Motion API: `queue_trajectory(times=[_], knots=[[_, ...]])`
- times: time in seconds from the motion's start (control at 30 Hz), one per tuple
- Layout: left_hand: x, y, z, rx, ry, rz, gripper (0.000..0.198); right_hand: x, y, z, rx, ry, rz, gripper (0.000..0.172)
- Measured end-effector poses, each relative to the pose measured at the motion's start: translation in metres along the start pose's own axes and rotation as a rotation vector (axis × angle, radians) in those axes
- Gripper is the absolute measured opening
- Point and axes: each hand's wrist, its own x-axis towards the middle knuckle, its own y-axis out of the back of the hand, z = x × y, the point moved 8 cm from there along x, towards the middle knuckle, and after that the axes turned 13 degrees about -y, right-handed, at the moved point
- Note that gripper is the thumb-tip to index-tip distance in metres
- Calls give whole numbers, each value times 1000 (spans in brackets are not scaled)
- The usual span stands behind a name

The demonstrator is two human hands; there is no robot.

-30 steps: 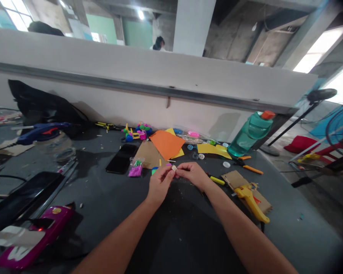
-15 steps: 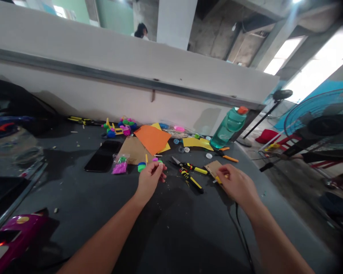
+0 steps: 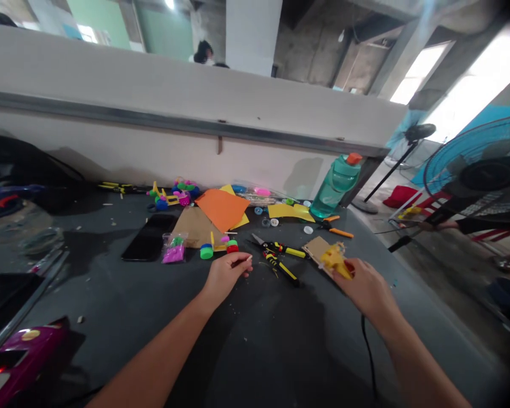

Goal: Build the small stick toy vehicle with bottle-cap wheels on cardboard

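Note:
My left hand rests on the dark table with its fingers pinched on a small pale stick. Just beyond it lie small coloured wheels and black-and-yellow cutters. My right hand is closed round the handle of a yellow glue gun, lifted a little over a piece of brown cardboard. The gun's black cord trails along the table under my right forearm.
Behind the hands lie orange paper, yellow paper, a black phone, a small pink bag and bottle caps. A teal bottle stands at the back right. A purple object sits front left. Fans stand beyond the table's right edge.
My hands were together on the small stick, then parted. The right hand went right to the cardboard and has picked up the yellow glue gun. The left hand sank to the table.

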Motion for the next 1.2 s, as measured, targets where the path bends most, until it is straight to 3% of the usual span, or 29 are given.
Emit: queue_trajectory(times=[0.07,0.1,0.2,0.27,0.47,0.87,1.2], knots=[[0,-1,1,9,6,-11,18,-13,18,-20,237,26,-8,30],[0,-1,1,17,7,-10,17,-21,17,-33,401,34,-103,30],[1,2,1,49,-10,5,16,-56,-12,-85,843,57,-613,34],[2,6,-1,66,-40,21,15,-76,-33,-108,952,32,-809,36],[4,9,-1,194,-137,-18,16,-89,-63,-115,1067,24,-840,40],[2,7,14,474,-276,-99,17,-92,-74,-107,1001,34,-831,39],[1,4,19,512,-355,-122,16,-91,-73,-108,968,31,-793,38]])
